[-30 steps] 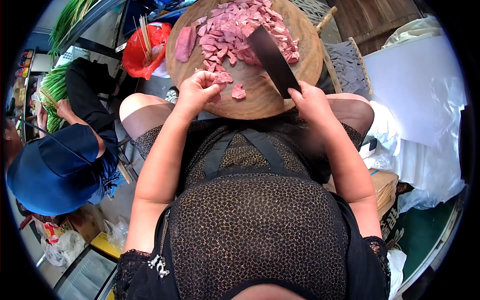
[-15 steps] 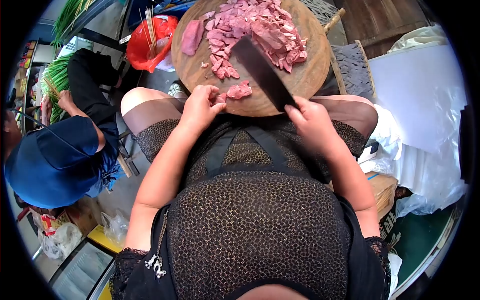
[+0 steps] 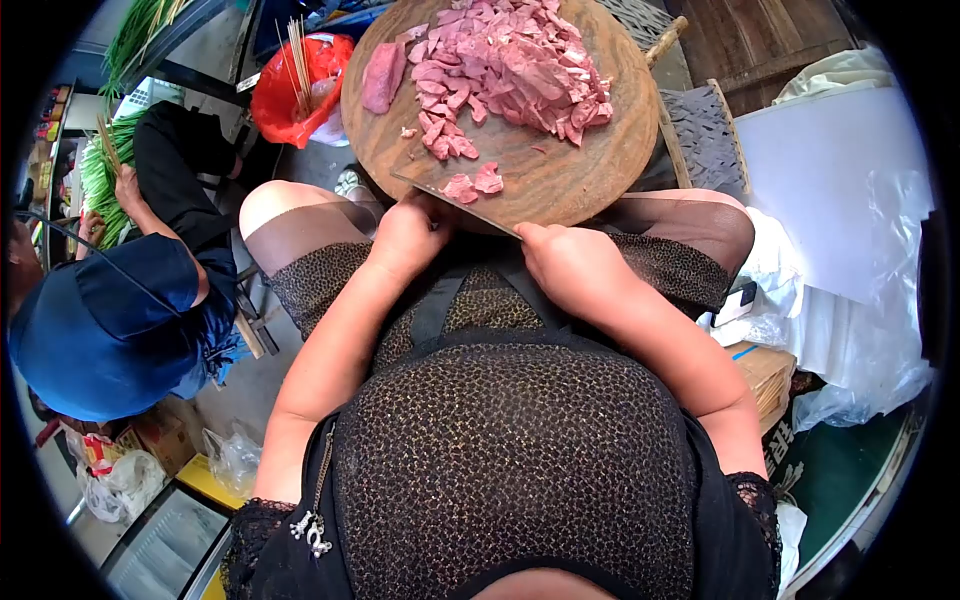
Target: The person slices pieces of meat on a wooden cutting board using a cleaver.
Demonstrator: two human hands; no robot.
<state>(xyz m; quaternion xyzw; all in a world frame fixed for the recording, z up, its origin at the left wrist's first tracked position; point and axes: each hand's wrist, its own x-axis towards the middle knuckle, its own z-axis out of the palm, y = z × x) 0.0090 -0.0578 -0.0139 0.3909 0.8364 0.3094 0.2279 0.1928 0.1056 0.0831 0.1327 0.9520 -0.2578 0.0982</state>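
Slicing of meat [image 3: 460, 188], apparently; right hand [image 3: 572, 264], fingers wrapped round cleaver [image 3: 455, 205]; left hand [image 3: 406, 240], fingertips hidden, pinch untellable; next cut calls for fingertips clear.

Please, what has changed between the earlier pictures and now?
The right hand has moved left and toward the body; its cleaver, broad side showing before, now appears edge-on over the near part of the round chopping board. The left hand drew slightly bodyward; whether it holds anything is unclear. The right hand's grip, sliced meat heap and larger meat piece are unchanged.
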